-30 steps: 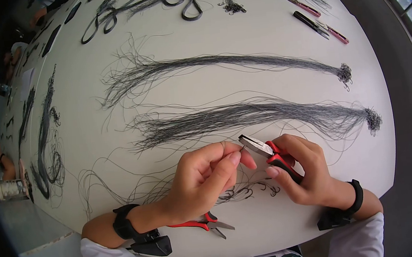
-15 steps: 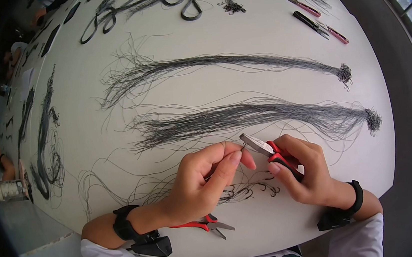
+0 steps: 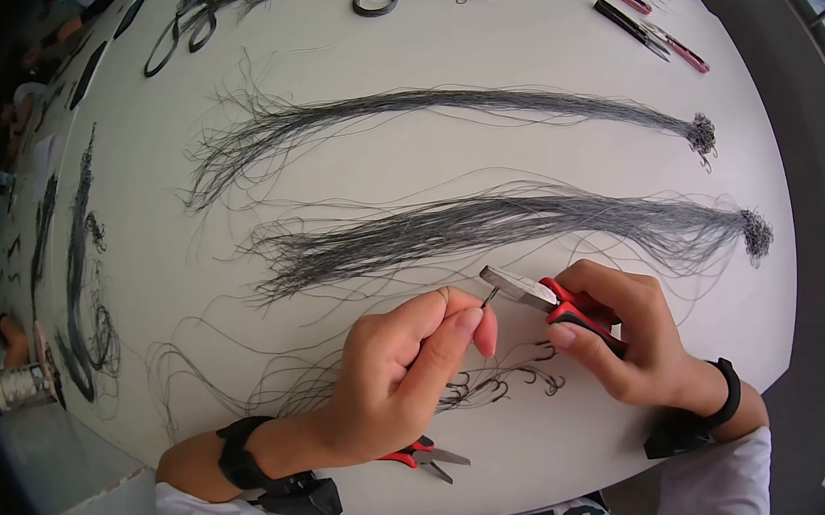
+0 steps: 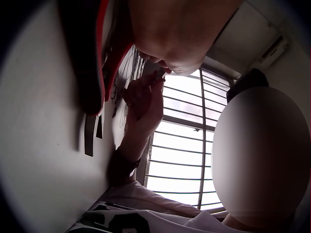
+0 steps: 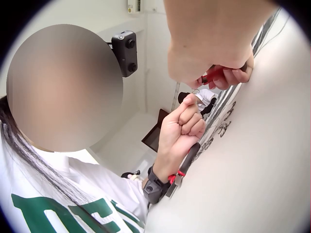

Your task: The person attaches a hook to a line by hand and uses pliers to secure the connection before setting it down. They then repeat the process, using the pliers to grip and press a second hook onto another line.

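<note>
My left hand (image 3: pixel 399 369) pinches a small dark fish hook (image 3: pixel 489 297) between thumb and forefinger; only its thin shank shows, with the rest hidden by the fingertips. My right hand (image 3: pixel 631 330) grips flat-nosed pliers (image 3: pixel 521 288) by their red and black handles. Their metal nose points left, its tip close beside the shank. Below the hands, several loose hooks (image 3: pixel 492 388) on dark lines lie on the table. A second pair of red-handled pliers (image 3: pixel 428 457) rests partly under the left forearm.
Two long bundles of dark line, a nearer (image 3: pixel 489 224) and a farther (image 3: pixel 436 99), lie across the white table (image 3: pixel 596 469), hooks clustered at their right ends. Small snips (image 3: pixel 630 30) lie at back right. More bundles (image 3: pixel 83 262) and a spool (image 3: pixel 22 384) are at left.
The head view has tilted slightly, so the table's things shift. The right hand and pliers have moved a little right, and the pliers lie flatter. The left hand keeps its pinch on the hook.
</note>
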Tool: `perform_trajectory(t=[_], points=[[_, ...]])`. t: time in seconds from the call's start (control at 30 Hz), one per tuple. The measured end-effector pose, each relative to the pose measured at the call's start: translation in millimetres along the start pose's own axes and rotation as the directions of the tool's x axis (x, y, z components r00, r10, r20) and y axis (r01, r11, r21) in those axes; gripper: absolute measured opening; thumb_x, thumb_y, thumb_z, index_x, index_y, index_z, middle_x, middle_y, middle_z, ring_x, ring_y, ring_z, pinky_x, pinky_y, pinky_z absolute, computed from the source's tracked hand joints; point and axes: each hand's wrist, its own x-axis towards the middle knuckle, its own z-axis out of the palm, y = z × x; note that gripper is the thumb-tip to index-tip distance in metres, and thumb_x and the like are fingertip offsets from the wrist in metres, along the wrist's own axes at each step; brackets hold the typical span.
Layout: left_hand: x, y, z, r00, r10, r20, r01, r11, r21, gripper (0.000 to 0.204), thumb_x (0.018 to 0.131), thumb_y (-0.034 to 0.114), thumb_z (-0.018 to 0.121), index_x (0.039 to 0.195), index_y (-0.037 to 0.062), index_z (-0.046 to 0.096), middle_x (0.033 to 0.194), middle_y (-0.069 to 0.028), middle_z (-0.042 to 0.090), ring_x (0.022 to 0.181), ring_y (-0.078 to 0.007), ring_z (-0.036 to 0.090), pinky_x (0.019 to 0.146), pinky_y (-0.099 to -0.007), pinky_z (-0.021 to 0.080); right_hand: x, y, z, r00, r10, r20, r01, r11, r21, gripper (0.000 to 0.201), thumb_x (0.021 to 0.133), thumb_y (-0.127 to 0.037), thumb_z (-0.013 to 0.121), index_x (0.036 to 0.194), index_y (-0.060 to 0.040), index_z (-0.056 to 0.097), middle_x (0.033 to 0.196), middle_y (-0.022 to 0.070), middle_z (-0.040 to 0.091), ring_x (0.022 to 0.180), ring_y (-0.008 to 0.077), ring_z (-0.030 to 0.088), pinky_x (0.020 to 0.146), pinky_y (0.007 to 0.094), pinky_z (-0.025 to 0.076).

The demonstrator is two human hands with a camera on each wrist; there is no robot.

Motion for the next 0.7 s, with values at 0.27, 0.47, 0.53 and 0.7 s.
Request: perform_trajectory(t=[0.27,0.47,0.53,0.7], points=[[-0.3,5.7,2.0,1.0,0.005,-0.017,-0.006,0.999,-0.044,0.022,0.096,0.011,0.037,0.083,-0.0018,0.051,0.068,0.0013,0.048,0.052,-0.0006,0.029,0.046,-0.0179,0.024,0.5,2.5,1.1,1.0,0.016,-0.005,-0.016,0.999,0.04,0.02,0.078,-0.013,0.067,0.088,0.0014,0.057,0.066,0.0078,0.056,0.051,0.0139,0.049,0.046,0.0241,0.037],[-0.1,8.0,1.5,0.999,-0.037,0.015,0.038,0.998,-0.057,0.023,0.097,0.011,0.035,0.084,-0.0019,0.05,0.062,0.0041,0.04,0.051,-0.0004,0.025,0.045,-0.0188,0.021,0.3,4.5,2.2,1.0,-0.025,-0.003,0.025,1.0,0.015,0.022,0.077,-0.014,0.068,0.088,0.002,0.057,0.065,0.0073,0.055,0.05,0.0139,0.048,0.045,0.0243,0.037],[-0.2,2.6,-1.8,1.0,-0.015,0.028,0.017,0.997,-0.077,0.022,0.097,0.011,0.037,0.084,-0.0018,0.051,0.062,0.0039,0.043,0.05,0.0001,0.028,0.045,-0.018,0.023,-1.4,8.0,5.9,0.998,-0.062,-0.022,0.062,0.998,0.015,0.022,0.077,-0.013,0.067,0.089,0.0023,0.056,0.065,0.0078,0.054,0.05,0.0144,0.047,0.045,0.025,0.037],[-0.5,4.8,-1.4,0.999,0.031,0.01,-0.03,0.997,-0.076,0.023,0.097,0.011,0.039,0.085,-0.0017,0.053,0.062,0.0032,0.046,0.05,0.0002,0.032,0.045,-0.0176,0.026,-4.0,1.2,5.5,0.977,-0.141,-0.161,0.134,0.99,-0.052,0.024,0.076,-0.006,0.063,0.096,0.0036,0.053,0.072,0.011,0.055,0.055,0.0184,0.047,0.049,0.0275,0.038]])
